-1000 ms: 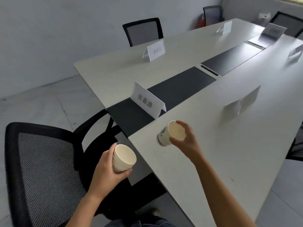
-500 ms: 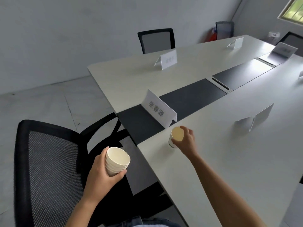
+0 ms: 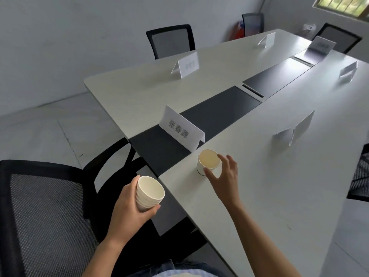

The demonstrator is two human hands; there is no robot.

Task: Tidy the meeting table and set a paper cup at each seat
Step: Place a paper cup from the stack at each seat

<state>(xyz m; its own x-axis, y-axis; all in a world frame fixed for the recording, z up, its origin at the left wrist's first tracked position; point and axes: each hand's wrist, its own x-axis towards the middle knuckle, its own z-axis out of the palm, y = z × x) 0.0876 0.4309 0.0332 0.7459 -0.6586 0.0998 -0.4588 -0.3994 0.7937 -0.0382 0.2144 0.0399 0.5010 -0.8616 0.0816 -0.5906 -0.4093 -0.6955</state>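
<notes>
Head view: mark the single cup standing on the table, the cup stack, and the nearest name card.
single cup (image 3: 208,161), head view, inside its open mouth.
cup stack (image 3: 151,191), head view, inside of the top cup.
nearest name card (image 3: 179,128), head view, printed face.

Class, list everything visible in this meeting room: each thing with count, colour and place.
Meeting table: one, white with dark centre strip, mid-frame.
Name cards: six, white, spread along the table.
Paper cup: one, white, upright on the table beside the nearest name card.
Stack of paper cups: one, white, off the table's edge.
Office chairs: five, black mesh, around the room.
Window: one, top right corner.
Left hand: grips the stack.
Right hand: fingers spread, beside the paper cup.
</notes>
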